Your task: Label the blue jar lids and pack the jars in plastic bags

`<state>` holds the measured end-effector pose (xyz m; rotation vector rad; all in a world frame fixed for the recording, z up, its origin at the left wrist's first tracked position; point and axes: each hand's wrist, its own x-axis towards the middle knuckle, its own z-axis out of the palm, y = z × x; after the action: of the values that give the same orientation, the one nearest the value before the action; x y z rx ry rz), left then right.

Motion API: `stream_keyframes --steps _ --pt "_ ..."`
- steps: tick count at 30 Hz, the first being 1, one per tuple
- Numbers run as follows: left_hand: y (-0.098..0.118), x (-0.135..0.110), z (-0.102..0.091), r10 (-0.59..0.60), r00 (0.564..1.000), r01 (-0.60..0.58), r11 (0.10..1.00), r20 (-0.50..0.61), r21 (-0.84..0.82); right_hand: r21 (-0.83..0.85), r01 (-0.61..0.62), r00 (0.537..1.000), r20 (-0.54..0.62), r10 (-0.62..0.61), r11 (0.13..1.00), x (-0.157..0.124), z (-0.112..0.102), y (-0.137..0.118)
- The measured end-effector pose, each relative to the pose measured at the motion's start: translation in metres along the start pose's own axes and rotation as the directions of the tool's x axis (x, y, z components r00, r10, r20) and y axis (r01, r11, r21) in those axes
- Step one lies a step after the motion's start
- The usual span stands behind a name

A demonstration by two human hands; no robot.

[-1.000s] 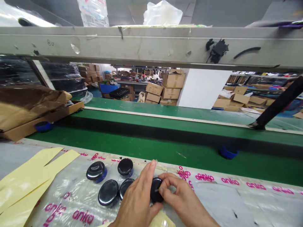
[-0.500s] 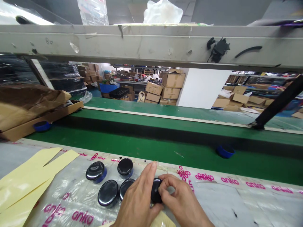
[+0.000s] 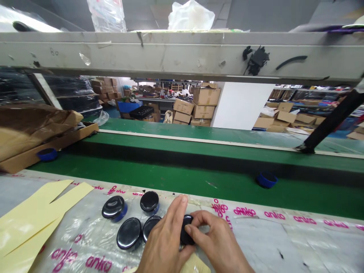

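A glossy black round cap point(image 3: 186, 232) stands tilted between my two hands, low in the middle of the view. My left hand point(image 3: 165, 240) is closed around its left side, with the fingers pointing up and the thumb beneath. My right hand point(image 3: 218, 239) pinches its right edge, the thumb lying on the black face. Part of this cap is hidden by the fingers. Left of my hands sit several similar black-topped caps with blue sides, among them a large one point(image 3: 129, 233), a smaller one point(image 3: 149, 202) and one partly covered point(image 3: 150, 224) by my left hand.
Yellow backing sheets point(image 3: 34, 216) lie on the plastic-covered work surface point(image 3: 307, 246) at left. Beyond it runs a green conveyor belt point(image 3: 159, 176) carrying blue-sided caps point(image 3: 266, 179). A cardboard tray point(image 3: 65, 138) sits far left. Overhead spans a grey beam point(image 3: 176, 53).
My right thumb has moved left onto the cap's black face. Both hands stay around the cap, and the camera view has shifted slightly.
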<state>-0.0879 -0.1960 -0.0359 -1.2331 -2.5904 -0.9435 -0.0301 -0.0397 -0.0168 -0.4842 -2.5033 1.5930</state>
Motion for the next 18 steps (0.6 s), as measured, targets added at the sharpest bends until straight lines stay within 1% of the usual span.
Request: stream_keyframes --steps 3,6,8,10,12,13,14,16,17,18 --pt "0.001 0.0 0.0 -0.046 0.999 0.045 0.998 -0.008 -0.04 0.093 -0.016 0.999 -0.043 0.02 0.995 0.0 0.002 0.005" --pt "0.001 0.001 0.0 -0.115 0.993 0.116 0.991 0.013 -0.061 0.192 0.004 1.0 -0.019 -0.001 0.981 -0.003 0.002 0.012" --pt "0.0 0.004 -0.002 -0.113 0.993 0.114 0.992 0.02 -0.051 0.169 0.048 0.999 -0.021 -0.045 0.984 -0.006 0.001 0.016" --pt "-0.001 0.008 -0.007 -0.035 0.999 0.035 0.999 0.005 -0.005 0.044 0.161 0.987 0.0 -0.162 0.986 -0.008 0.001 0.018" --pt "-0.002 0.011 -0.017 0.063 0.998 -0.064 0.997 0.017 0.044 -0.089 0.278 0.96 0.069 -0.273 0.956 -0.007 0.003 0.016" --pt "-0.003 0.011 -0.025 0.1 0.994 -0.102 0.993 0.034 0.056 -0.134 0.309 0.949 0.106 -0.297 0.941 -0.005 0.005 0.014" --pt "-0.004 0.011 -0.035 0.11 0.992 -0.113 0.992 0.054 0.06 -0.165 0.325 0.942 0.138 -0.305 0.931 -0.003 0.007 0.011" --pt "-0.009 0.006 -0.056 0.057 0.997 -0.06 0.997 0.06 0.049 -0.212 0.334 0.938 0.172 -0.301 0.919 0.0 0.01 0.006" --pt "-0.011 0.002 -0.067 0.003 0.999 -0.004 0.999 0.042 0.033 -0.238 0.33 0.94 0.169 -0.295 0.914 0.002 0.01 0.005" --pt "-0.014 -0.003 -0.077 -0.068 0.998 0.068 0.998 0.012 0.009 -0.267 0.315 0.948 0.141 -0.286 0.911 0.003 0.009 0.006"
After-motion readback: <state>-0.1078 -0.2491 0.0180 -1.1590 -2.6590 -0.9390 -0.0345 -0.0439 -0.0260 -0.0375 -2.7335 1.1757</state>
